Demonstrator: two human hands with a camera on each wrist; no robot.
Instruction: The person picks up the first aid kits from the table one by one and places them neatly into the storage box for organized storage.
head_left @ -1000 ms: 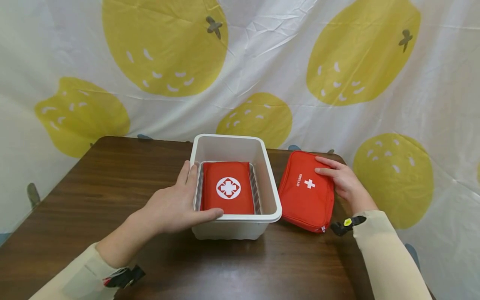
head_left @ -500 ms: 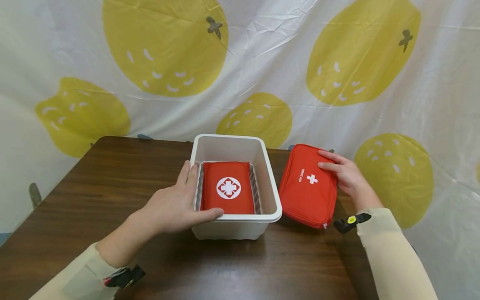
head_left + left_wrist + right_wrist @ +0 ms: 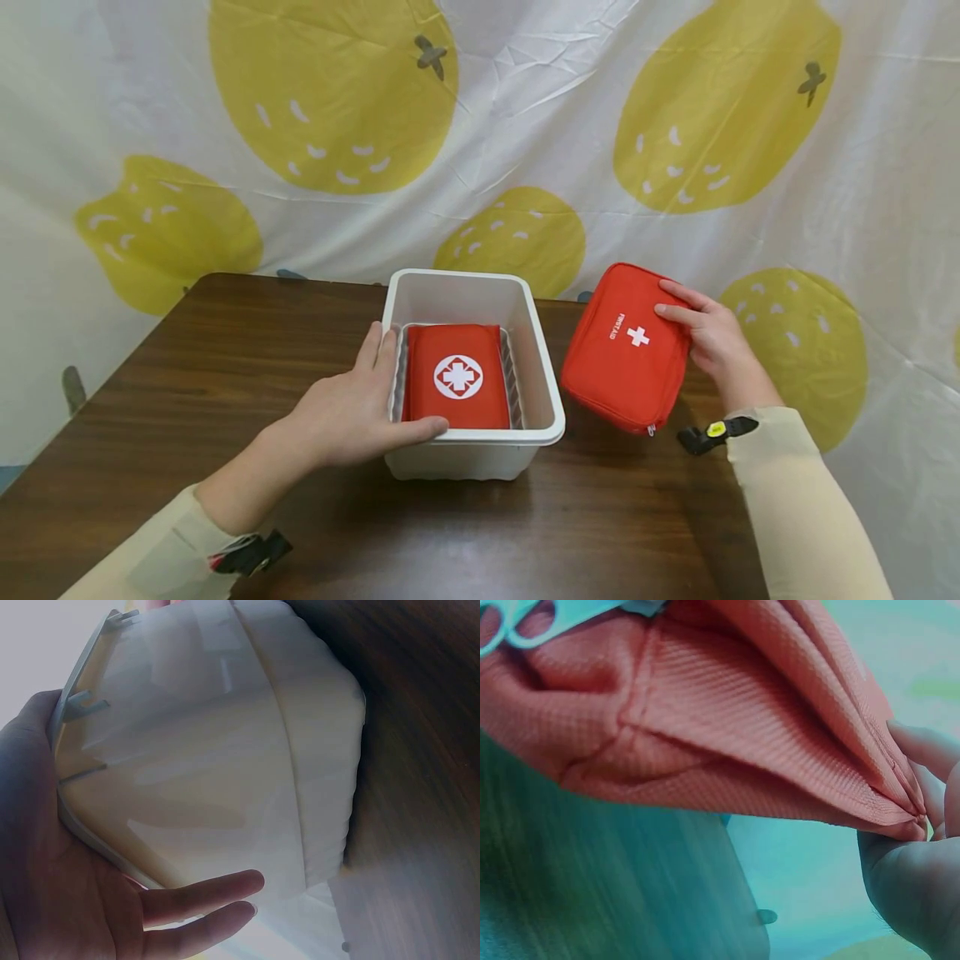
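My left hand (image 3: 341, 417) rests against the front left corner of a white plastic bin (image 3: 495, 437), its thumb along the front rim. In the left wrist view, straight fingers (image 3: 214, 894) lie by the bin's outer wall (image 3: 202, 750). Inside the bin lies a red first aid pouch (image 3: 459, 396) with a white round cross emblem. To the bin's right, my right hand (image 3: 716, 333) grips the far right edge of another red first aid pouch (image 3: 618, 367), raised and tilted above the table. The right wrist view shows that pouch (image 3: 720, 742) pinched at one edge.
The dark wooden table (image 3: 187, 358) runs to a white curtain (image 3: 525, 100) printed with yellow lemons. Within the bin, a clear ribbed tray (image 3: 513, 383) shows around the pouch. A white zipper pull (image 3: 532, 622) hangs off the held pouch.
My right hand has lifted the first aid pouch off the table, raising it and shifting it slightly right. My left hand, the bin and the pouch in it have stayed put.
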